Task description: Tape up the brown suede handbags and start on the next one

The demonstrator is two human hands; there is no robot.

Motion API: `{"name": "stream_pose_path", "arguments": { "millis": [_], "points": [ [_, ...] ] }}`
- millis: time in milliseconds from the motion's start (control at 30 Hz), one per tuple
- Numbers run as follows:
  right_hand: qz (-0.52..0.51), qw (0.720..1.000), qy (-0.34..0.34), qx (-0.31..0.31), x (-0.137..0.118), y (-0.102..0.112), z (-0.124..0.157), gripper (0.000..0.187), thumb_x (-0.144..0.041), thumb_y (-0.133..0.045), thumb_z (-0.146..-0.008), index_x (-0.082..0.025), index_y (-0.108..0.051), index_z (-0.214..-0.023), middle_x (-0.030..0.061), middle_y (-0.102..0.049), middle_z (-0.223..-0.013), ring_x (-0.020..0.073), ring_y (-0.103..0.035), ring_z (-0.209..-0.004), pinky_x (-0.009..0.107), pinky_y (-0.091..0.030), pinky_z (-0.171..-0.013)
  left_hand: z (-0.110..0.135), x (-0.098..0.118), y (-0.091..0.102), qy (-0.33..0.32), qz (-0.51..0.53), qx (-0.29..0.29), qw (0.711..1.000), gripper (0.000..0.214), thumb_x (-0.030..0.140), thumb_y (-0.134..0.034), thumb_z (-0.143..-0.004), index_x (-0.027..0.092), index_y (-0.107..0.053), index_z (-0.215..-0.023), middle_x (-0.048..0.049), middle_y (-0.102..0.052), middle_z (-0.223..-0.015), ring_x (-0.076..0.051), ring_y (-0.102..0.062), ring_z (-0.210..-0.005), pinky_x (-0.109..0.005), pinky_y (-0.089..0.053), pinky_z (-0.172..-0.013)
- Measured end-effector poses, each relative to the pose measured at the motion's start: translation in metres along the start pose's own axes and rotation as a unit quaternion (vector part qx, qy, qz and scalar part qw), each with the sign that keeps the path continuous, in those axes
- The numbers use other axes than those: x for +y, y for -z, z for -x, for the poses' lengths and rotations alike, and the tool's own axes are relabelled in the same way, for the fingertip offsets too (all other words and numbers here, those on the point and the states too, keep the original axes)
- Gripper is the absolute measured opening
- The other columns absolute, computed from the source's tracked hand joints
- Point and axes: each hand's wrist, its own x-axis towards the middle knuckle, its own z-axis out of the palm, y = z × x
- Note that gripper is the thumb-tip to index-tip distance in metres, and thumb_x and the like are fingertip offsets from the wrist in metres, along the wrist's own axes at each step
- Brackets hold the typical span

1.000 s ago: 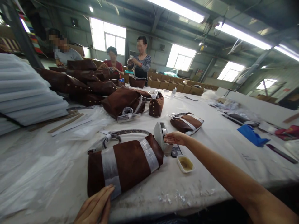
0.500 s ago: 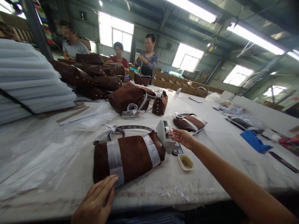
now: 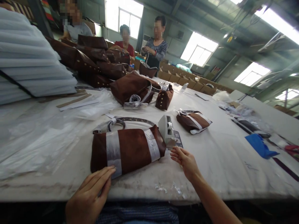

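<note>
A brown handbag (image 3: 134, 149) lies in front of me with two bands of clear wrapping around it. Its wrapped handle (image 3: 137, 120) arches along the far side. My left hand (image 3: 90, 189) rests on the bag's near left corner, fingers stretched out flat over the lower end of one band. Just off the bag's right end, my right hand (image 3: 184, 160) has thumb and fingertips pinched together; anything between them is too small to make out. Beyond those fingertips a pale grey tape dispenser (image 3: 166, 129) stands against the bag's right end.
Several brown bags (image 3: 133, 88) lie farther back, and a smaller wrapped bag (image 3: 194, 120) sits to the right. White foam sheets (image 3: 32, 62) are stacked at left beside loose plastic film (image 3: 46, 146). A blue object (image 3: 260, 146) lies at right. Several co-workers stand behind the table.
My right hand has moved from the front of the tape dispenser toward me, its fingers closing into a pinch. It now hides the small white dish. My left hand stays on the bag.
</note>
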Motion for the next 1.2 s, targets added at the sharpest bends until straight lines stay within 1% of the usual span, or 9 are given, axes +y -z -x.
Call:
{"name": "stream_pose_path", "arguments": {
  "millis": [300,500,567,700,833,933,1000,1100,1200],
  "points": [
    [0.029,0.999,-0.016,0.0,0.006,0.009,-0.023,0.054,-0.057,-0.089,-0.055,-0.015,-0.074,-0.085,0.0078,-0.074,-0.085,0.0097,-0.062,-0.06,0.019,-0.052,-0.054,0.0,0.004,0.0,0.014,0.002,-0.001,1.0,0.028,0.027,-0.053,-0.098,0.027,-0.063,-0.124,0.0038,-0.072,-0.117,-0.017,-0.065,-0.103,-0.03,-0.044,-0.1],
    [0.144,0.988,0.048,0.001,0.002,0.014,-0.036,0.058,-0.066,-0.08,-0.058,-0.012,-0.075,-0.08,0.0064,-0.07,-0.07,0.0066,-0.045,-0.046,0.02,-0.034,-0.041,-0.002,0.004,0.002,0.014,-0.001,-0.005,1.0,0.027,0.028,-0.052,-0.098,0.026,-0.064,-0.122,0.0035,-0.072,-0.117,-0.017,-0.065,-0.103,-0.03,-0.045,-0.099],
    [0.229,0.971,0.067,0.004,-0.007,0.02,-0.039,0.057,-0.066,-0.074,-0.064,-0.011,-0.076,-0.08,0.0027,-0.063,-0.057,0.0079,-0.04,-0.042,0.022,-0.029,-0.04,-0.002,0.004,0.002,0.014,-0.001,-0.01,1.0,0.027,0.028,-0.052,-0.098,0.026,-0.063,-0.123,0.003,-0.072,-0.117,-0.018,-0.065,-0.104,-0.031,-0.045,-0.099],
    [0.415,0.902,0.121,0.004,-0.03,0.033,-0.041,0.045,-0.059,-0.064,-0.076,-0.016,-0.078,-0.077,-0.0004,-0.057,-0.047,0.0125,-0.047,-0.044,0.025,-0.034,-0.046,-0.003,0.005,0.004,0.024,-0.004,-0.014,1.0,0.027,0.028,-0.052,-0.098,0.027,-0.063,-0.123,0.0036,-0.072,-0.117,-0.018,-0.066,-0.103,-0.031,-0.046,-0.098],
    [0.495,0.854,0.16,0.001,-0.043,0.044,-0.037,0.027,-0.044,-0.062,-0.079,-0.023,-0.078,-0.072,0.0016,-0.07,-0.061,0.016,-0.058,-0.053,0.027,-0.041,-0.056,-0.004,0.006,0.004,0.028,-0.001,-0.002,1.0,0.027,0.03,-0.052,-0.098,0.029,-0.064,-0.122,0.0039,-0.073,-0.116,-0.018,-0.068,-0.101,-0.031,-0.049,-0.095],
    [0.543,0.814,0.205,-0.003,-0.047,0.054,-0.027,0.022,-0.036,-0.059,-0.083,-0.026,-0.078,-0.08,0.0031,-0.075,-0.077,0.0175,-0.063,-0.064,0.027,-0.043,-0.063,-0.004,0.006,0.004,0.031,0.006,-0.005,0.999,0.027,0.032,-0.053,-0.097,0.029,-0.065,-0.122,0.0042,-0.073,-0.116,-0.018,-0.068,-0.101,-0.03,-0.049,-0.095],
    [0.598,0.752,0.275,-0.012,-0.052,0.06,-0.019,0.023,-0.031,-0.055,-0.087,-0.029,-0.077,-0.092,0.0029,-0.076,-0.09,0.0172,-0.065,-0.071,0.026,-0.042,-0.065,-0.003,0.006,0.003,0.035,0.01,-0.008,0.999,0.027,0.032,-0.053,-0.097,0.03,-0.065,-0.122,0.0044,-0.072,-0.116,-0.018,-0.067,-0.102,-0.03,-0.049,-0.094],
    [0.676,0.624,0.388,-0.057,-0.064,0.063,-0.005,0.031,-0.023,-0.049,-0.091,-0.03,-0.074,-0.109,0.0036,-0.076,-0.102,0.0177,-0.066,-0.079,0.026,-0.043,-0.066,-0.003,0.006,0.005,0.044,0.025,-0.01,0.999,0.027,0.03,-0.055,-0.097,0.029,-0.066,-0.122,0.0042,-0.072,-0.117,-0.017,-0.067,-0.104,-0.029,-0.049,-0.095],
    [0.669,0.568,0.461,-0.136,-0.078,0.05,0.006,0.035,-0.018,-0.047,-0.092,-0.027,-0.073,-0.113,0.0067,-0.075,-0.107,0.0198,-0.067,-0.085,0.028,-0.047,-0.073,-0.006,0.01,0.008,0.07,0.056,-0.017,0.996,0.03,0.03,-0.055,-0.097,0.029,-0.064,-0.126,0.0038,-0.072,-0.118,-0.016,-0.066,-0.106,-0.027,-0.05,-0.095]
  ]
}}
